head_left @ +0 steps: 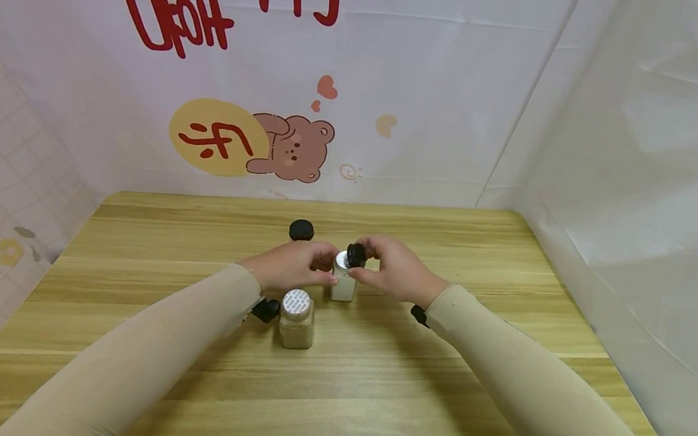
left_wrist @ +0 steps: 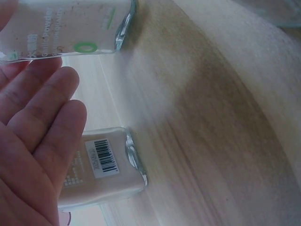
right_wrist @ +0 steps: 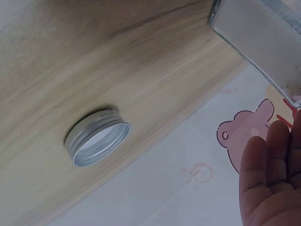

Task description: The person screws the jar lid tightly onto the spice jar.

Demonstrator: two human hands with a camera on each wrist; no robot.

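My left hand grips the side of a small square glass jar of pale powder, its top uncovered. In the left wrist view, this garlic powder jar bears printed lettering and a green mark. Above the jar's mouth, my right hand pinches a black lid, tilted on edge. The right wrist view has part of the jar at upper right; the lid is out of sight there. Some fingers of the left hand stretch below the jar.
Nearer me stands a jar with a pale, patterned top. Behind the left hand, a black lid shows; a jar with a barcode appears beside that hand. A silver threaded ring-shaped cap lies on the wooden table.
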